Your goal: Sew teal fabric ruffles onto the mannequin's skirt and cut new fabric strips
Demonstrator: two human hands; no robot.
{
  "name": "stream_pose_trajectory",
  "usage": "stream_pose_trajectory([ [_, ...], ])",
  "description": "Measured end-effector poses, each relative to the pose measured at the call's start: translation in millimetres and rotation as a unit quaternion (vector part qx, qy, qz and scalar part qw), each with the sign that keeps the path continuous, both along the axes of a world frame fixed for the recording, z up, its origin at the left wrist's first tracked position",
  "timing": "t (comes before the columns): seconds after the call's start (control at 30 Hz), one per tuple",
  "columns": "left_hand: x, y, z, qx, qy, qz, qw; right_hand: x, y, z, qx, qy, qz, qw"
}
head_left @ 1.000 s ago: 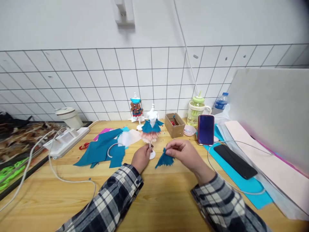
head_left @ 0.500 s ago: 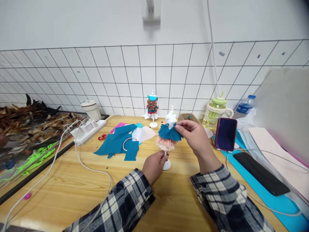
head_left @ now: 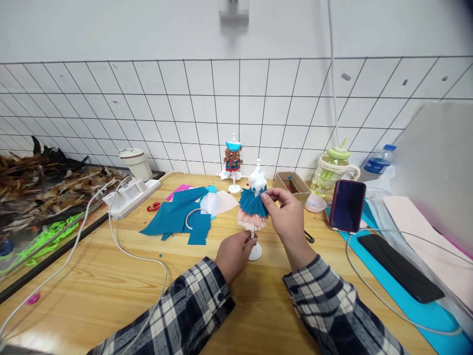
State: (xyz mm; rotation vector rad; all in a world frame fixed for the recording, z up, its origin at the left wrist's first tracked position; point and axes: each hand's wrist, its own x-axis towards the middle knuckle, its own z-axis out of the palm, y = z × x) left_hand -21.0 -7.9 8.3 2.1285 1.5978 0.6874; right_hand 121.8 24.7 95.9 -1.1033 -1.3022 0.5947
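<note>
At the back, a white wall (head_left: 221,108) with thin black lines in squares, and in front of it, a yellow wooden table (head_left: 121,291). Near the middle of the table, a white doll stand (head_left: 257,178), almost straight up, with a round white foot (head_left: 255,253) at the bottom. Around its waist, a frilly blue skirt (head_left: 251,203), and just under that, pale pink frills (head_left: 251,220). In the left hand (head_left: 234,254), the thin pole of the stand, low down between frills and foot, with thumb and fingers curled around it. In the right hand (head_left: 286,214), the edge of the blue skirt, up by the waist, pinched between thumb and finger. Off to the left, a flat pile of blue cloth (head_left: 177,212) and, touching it, a white piece (head_left: 220,201). Farther back, near the wall, a second doll stand (head_left: 233,160) with a light blue top and brown frills. Behind the right hand, a brown box (head_left: 303,195), and farther right, a pink bowl (head_left: 313,209) with tiny bits inside and a propped-up phone (head_left: 347,206).
</note>
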Motion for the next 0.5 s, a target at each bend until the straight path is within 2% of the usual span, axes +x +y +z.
stream_pose_trajectory([
  [0.2,-0.3,-0.9,1.8,-0.003,0.008,-0.002,1.0,0.8,2.0,-5.3,0.025,-0.035,-0.046,0.998],
  [0.5,0.2,-2.2,4.1,0.003,0.018,0.0,1.0,0.4,1.8,-8.6,0.044,-0.037,-0.051,0.997],
])
